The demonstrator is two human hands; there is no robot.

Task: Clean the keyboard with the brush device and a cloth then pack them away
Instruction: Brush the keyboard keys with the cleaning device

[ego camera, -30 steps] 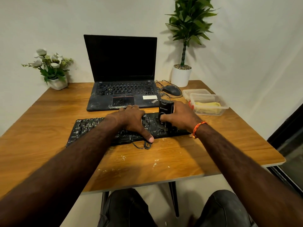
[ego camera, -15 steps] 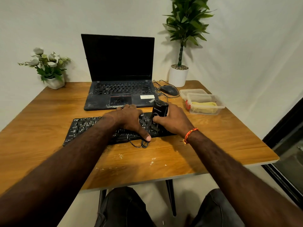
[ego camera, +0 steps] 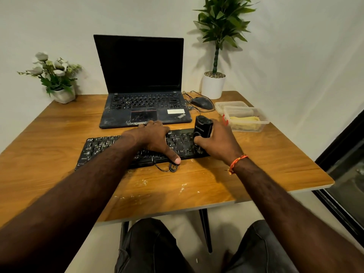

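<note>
Middle of the one black keyboard (ego camera: 110, 148) hidden under the left hand (ego camera: 155, 139), lying spread flat on the keys, thumb at the near edge, gripping nothing. Brush end of the single brush device (ego camera: 202, 128) masked by the right hand (ego camera: 218, 143), curled round its body, standing upright on the keyboard's right end. Bristles not discernible. Beyond the keyboard: one open laptop (ego camera: 143, 107), one mouse (ego camera: 201, 103). Right of the keyboard: two clear tubs (ego camera: 246, 123), nearer one with something yellow, possibly the cloth, hard to make out. Two potted plants far behind.
</note>
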